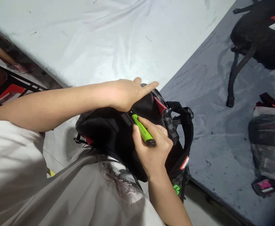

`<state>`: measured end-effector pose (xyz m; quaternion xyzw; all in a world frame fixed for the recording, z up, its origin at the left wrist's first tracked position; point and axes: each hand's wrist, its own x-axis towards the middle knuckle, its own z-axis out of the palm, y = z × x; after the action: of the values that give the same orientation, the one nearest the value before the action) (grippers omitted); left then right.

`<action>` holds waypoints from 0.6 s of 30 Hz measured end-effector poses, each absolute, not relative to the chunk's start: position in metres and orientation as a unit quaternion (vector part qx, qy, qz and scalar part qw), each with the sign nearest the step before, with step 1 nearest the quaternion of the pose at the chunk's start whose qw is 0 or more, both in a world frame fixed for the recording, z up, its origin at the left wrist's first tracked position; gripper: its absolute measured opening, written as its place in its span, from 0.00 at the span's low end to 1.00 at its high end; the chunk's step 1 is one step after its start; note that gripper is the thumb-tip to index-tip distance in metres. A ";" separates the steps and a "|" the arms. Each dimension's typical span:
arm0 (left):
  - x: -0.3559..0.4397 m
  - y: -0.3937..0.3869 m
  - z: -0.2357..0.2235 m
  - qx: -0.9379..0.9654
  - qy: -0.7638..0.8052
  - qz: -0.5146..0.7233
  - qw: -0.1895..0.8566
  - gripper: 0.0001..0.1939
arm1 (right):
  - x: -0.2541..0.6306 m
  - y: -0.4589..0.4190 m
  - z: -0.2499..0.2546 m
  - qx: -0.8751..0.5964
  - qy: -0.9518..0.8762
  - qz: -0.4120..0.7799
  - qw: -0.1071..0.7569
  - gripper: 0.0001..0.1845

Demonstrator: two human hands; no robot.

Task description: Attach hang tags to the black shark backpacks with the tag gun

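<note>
A black backpack [104, 131] with red and checked trim is propped against my body at the table's edge. My left hand [128, 92] lies across its upper part and grips it near the far edge. One finger stretches to the right, while the others are mostly hidden. My right hand [155, 144] is closed around a green pen-shaped tool [142, 130] with a black end and dark lettering. The tool's narrow tip points at the black fabric just below my left hand; whether it touches the fabric I cannot tell.
A white sheet [92, 40] and a grey sheet [208, 125] cover the table, with thread scraps scattered about. At the right lie another black bag [257, 37] with a toothed-mouth print and a plastic-wrapped item [269, 141]. Another person's arm [2, 51] shows at far left.
</note>
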<state>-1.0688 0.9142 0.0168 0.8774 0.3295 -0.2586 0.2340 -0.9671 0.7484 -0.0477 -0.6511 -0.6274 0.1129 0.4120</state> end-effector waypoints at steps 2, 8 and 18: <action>-1.069 0.914 0.017 0.875 0.331 -0.260 0.238 0.59 | -0.966 0.748 -0.047 -0.651 -0.628 0.121 0.409 0.10; -1.069 0.915 0.015 0.878 0.329 -0.251 0.240 0.59 | -0.968 0.752 -0.045 -0.658 -0.617 0.143 0.408 0.09; -1.070 0.914 0.017 0.879 0.329 -0.257 0.230 0.58 | -0.969 0.753 -0.044 -0.644 -0.630 0.138 0.412 0.10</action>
<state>-1.0699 0.9139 0.0172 0.8790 0.3293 -0.2575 0.2296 -0.9693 0.7525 -0.0438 -0.6440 -0.6299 0.1376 0.4118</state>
